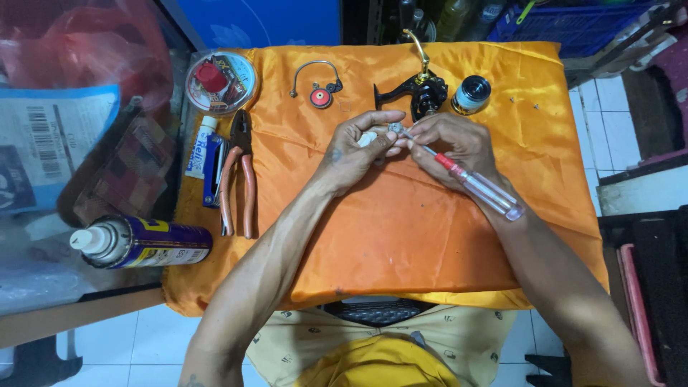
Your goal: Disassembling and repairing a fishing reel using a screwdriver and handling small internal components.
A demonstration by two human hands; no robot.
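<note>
The left hand (356,147) curls its grip tight around a small pale part (370,136), fingers pinched closed on it above the orange cloth (401,229) covering the bench. The right hand (451,143) pinches a screwdriver (459,174) with a clear, red-banded handle, its fingers pressed together on the shaft; the tip meets the small part just between the two grips. Just beyond the right grip stands a black reel body (423,93) with a gold handle, a spool (471,94) beside it. Well left of the left grip lie pliers (238,172), and farther out a spray can (140,242)
</note>
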